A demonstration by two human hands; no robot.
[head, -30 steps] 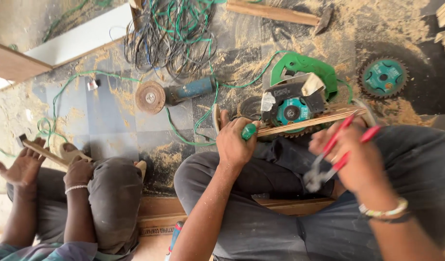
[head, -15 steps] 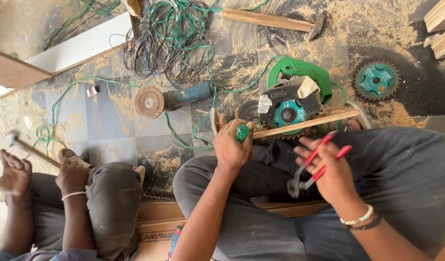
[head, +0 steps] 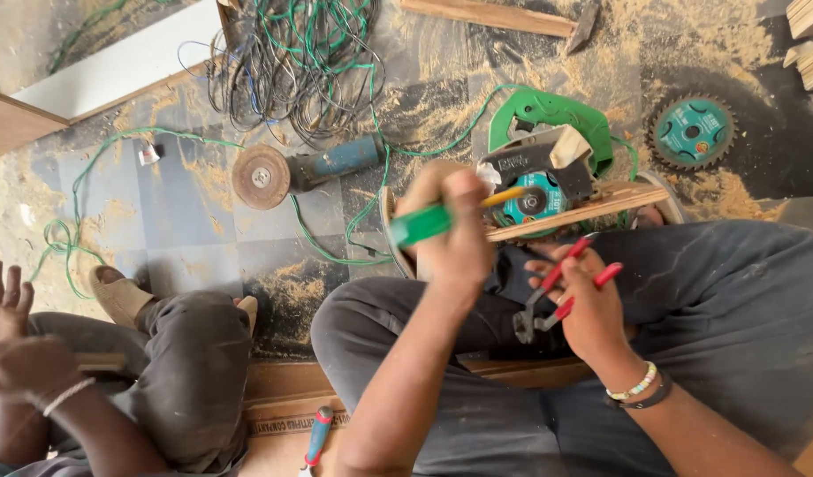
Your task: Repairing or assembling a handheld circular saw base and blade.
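Observation:
My left hand [head: 455, 231] is closed around a screwdriver [head: 421, 224] with a green handle and yellow shaft, raised above my lap and pointing right toward a green circular saw [head: 548, 168]. My right hand [head: 592, 309] grips red-handled pliers [head: 557, 287], jaws pointing down-left over my dark trousers. A thin wooden strip [head: 592, 208] lies across the saw, just beyond both hands.
An angle grinder [head: 305, 170], a loose toothed saw blade [head: 692, 131] and tangled green and black wires [head: 287, 62] lie on the sawdust-covered floor. Another person [head: 159, 371] sits at left, hands [head: 13, 340] together. A small screwdriver [head: 316, 437] lies by my knee.
My left hand has lifted the green screwdriver up, nearer the camera. My right hand keeps hold of the pliers above my lap. The other person's hands came together, and the hammer they held is out of sight.

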